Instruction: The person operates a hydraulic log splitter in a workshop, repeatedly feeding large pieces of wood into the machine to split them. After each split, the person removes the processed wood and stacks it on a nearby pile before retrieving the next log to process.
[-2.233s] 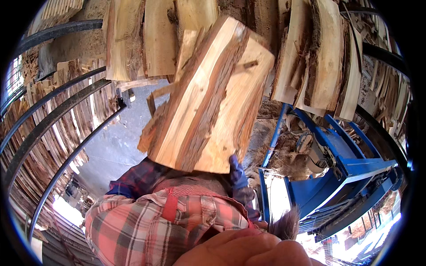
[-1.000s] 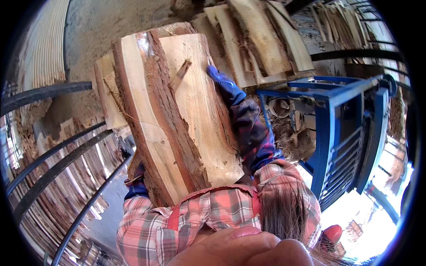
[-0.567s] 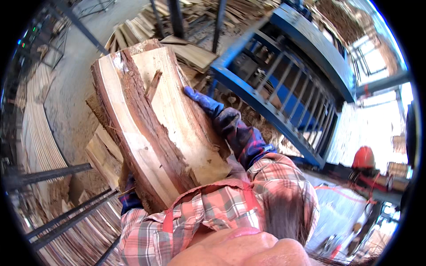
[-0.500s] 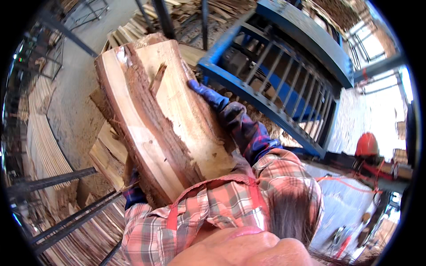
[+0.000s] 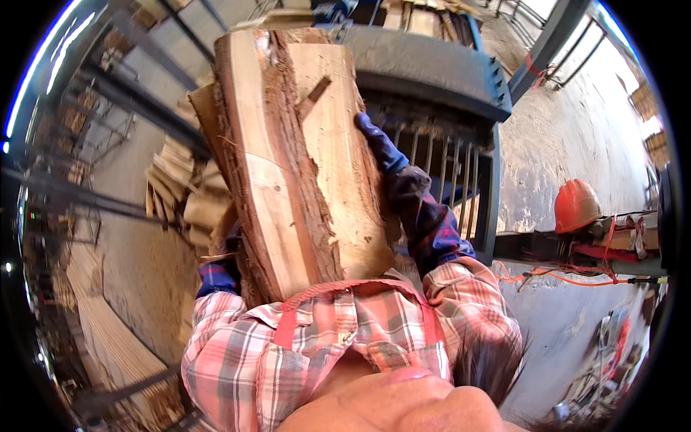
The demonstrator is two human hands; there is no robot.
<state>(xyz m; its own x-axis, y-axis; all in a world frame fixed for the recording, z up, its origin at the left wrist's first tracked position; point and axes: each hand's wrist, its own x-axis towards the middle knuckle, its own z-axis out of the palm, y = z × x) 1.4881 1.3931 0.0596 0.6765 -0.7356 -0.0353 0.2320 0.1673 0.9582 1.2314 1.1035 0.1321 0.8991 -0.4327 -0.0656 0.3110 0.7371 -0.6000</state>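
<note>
Against my chest rests a stack of rough-sawn wood slabs (image 5: 345, 194) with bark along their edges. The front slab (image 5: 272, 209) leans over a wider pale one, and a small splinter of wood (image 5: 314, 98) sticks up between them. My right hand (image 5: 383, 145), in a blue glove, is wrapped round the stack's right edge. On the left, my left forearm in a dark blue checked oversleeve (image 5: 218, 277) reaches behind the stack. The slabs hide the left hand and its fingers.
A blue-grey metal machine (image 5: 432, 72) with a barred frame stands ahead, just beyond the slabs. Cut boards (image 5: 173, 173) lie on the floor at left, near dark metal posts and rails (image 5: 144, 108). An orange hard hat (image 5: 576, 206) sits on a bench at right.
My body has turned to the right with the slabs still in my arms. The machine now lies straight ahead, partly behind the stack, and the stack stands more upright in view.
</note>
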